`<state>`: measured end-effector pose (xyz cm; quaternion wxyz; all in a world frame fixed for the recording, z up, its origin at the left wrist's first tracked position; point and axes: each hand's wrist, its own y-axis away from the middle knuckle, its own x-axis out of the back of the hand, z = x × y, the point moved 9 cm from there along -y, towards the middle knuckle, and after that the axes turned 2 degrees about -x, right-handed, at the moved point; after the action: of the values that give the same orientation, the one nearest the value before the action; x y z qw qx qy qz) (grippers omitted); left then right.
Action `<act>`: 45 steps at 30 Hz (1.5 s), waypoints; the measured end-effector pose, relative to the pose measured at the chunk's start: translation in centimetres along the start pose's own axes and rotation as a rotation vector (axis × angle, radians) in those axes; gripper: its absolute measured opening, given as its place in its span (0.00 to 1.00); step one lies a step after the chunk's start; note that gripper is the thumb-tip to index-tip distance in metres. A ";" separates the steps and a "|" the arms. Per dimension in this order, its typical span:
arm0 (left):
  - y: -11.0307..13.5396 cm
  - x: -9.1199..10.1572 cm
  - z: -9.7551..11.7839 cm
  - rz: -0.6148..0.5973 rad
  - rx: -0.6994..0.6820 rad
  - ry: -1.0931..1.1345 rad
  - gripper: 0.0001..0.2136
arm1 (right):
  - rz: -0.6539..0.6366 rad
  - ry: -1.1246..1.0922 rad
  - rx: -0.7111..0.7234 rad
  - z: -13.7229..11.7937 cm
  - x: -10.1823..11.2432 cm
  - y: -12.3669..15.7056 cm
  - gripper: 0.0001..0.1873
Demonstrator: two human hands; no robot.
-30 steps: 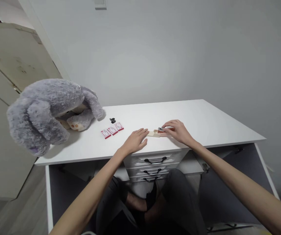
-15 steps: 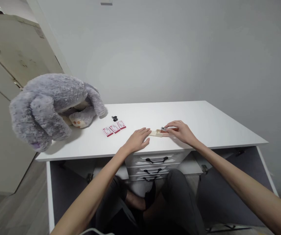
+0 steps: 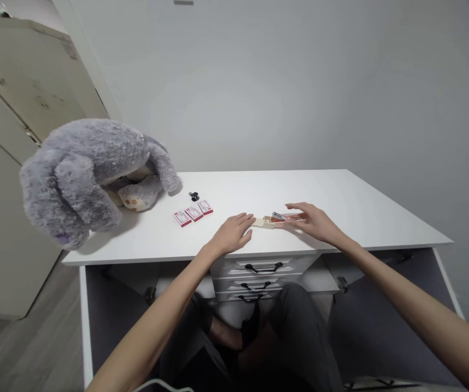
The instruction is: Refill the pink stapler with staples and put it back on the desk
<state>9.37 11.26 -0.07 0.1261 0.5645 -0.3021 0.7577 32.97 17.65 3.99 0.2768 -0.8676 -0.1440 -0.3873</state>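
The opened stapler (image 3: 280,220) lies near the front edge of the white worktop (image 3: 360,207), its long axis running 9 to 3 o'clock, cream end toward 9 and orange end toward 3. The right hand (image 3: 315,222) sits at its 3 o'clock end, fingers spread and loose over the orange part, gripping nothing firmly. The left hand (image 3: 231,234) rests flat and open at 9 o'clock, fingertips just touching the cream end. Three red-and-white staple boxes (image 3: 193,213) lie farther toward 10 o'clock, a grey plush elephant (image 3: 91,174) beyond them.

One head-worn view — forward and down over the white desk (image 3: 340,190), fairly near.
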 end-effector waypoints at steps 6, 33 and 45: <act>0.0 0.0 0.0 0.007 -0.005 0.017 0.24 | -0.005 -0.273 -0.235 3.5 0.8 2.2 0.36; 0.2 0.5 -2.4 0.133 0.146 0.136 0.21 | 0.042 -0.270 0.010 -6.7 -5.8 -2.6 0.25; 0.2 0.8 -2.3 0.180 0.152 0.164 0.18 | -0.046 -0.056 0.066 -6.7 -8.4 -1.6 0.31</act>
<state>7.15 12.37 0.20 0.0386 0.4793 -0.2818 0.8303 22.73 14.63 1.93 0.2920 -0.8649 -0.1843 -0.3643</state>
